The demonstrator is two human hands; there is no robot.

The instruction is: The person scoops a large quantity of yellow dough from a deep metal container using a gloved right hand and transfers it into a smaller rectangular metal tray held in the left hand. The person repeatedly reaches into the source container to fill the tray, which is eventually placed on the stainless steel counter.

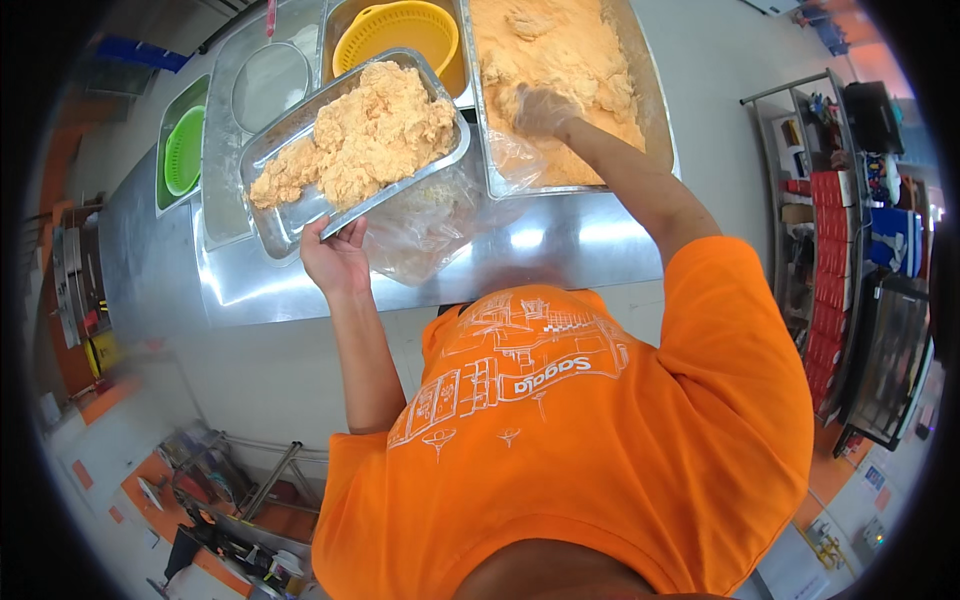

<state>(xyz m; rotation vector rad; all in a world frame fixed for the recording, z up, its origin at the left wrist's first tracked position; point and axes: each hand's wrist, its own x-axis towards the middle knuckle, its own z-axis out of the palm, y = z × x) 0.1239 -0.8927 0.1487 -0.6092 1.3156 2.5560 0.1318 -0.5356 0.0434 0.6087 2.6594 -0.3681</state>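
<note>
My left hand (337,255) grips the near rim of a shallow steel tray (281,229), tilted over the counter. Coated pieces of food (382,127), which look like breaded chicken, are heaped on it. My right hand (547,111), in a clear plastic glove, reaches into a large steel pan (660,112) of orange breading (555,45). Its fingers are partly buried or hidden, so I cannot see whether they hold a piece. Below that wrist a clear plastic bag (516,161) hangs over the pan's near left corner.
Behind the tray, a yellow basket (397,34) sits in another steel pan. A round sieve (271,86) lies over pale flour, left of it. A green basket (184,154) stands farther left. Another clear bag (420,232) rests on the steel counter (525,247). Shelving (795,225) stands at the right.
</note>
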